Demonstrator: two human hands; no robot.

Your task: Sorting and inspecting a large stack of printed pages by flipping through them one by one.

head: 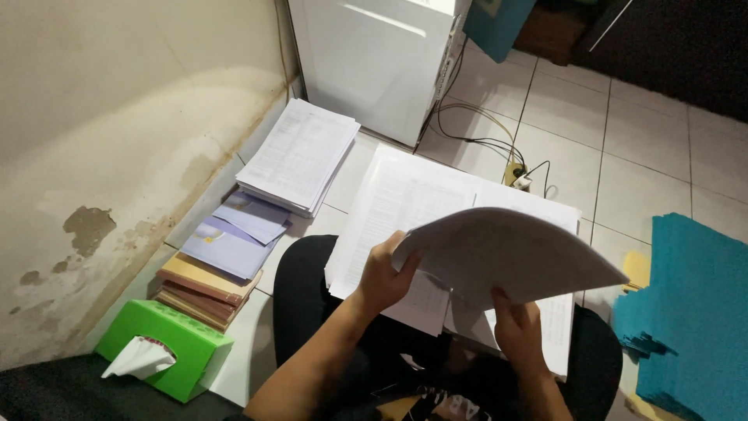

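I sit on the floor with a thick stack of printed white paper (pixel 405 195) resting on my lap. My left hand (pixel 383 274) grips the left edge of a lifted bundle of sheets (pixel 506 257), thumb on top. My right hand (pixel 517 327) holds the same bundle from below, near its lower edge. The bundle is curled up and over, hiding part of the open stack beneath.
A second paper stack (pixel 300 154) lies by the wall. Nearer me are lilac folders (pixel 234 238) on a pile of books (pixel 204 290) and a green tissue box (pixel 165 348). A white appliance (pixel 374 58) stands ahead with cables and a socket (pixel 516 179). Teal sheets (pixel 689 312) pile at right.
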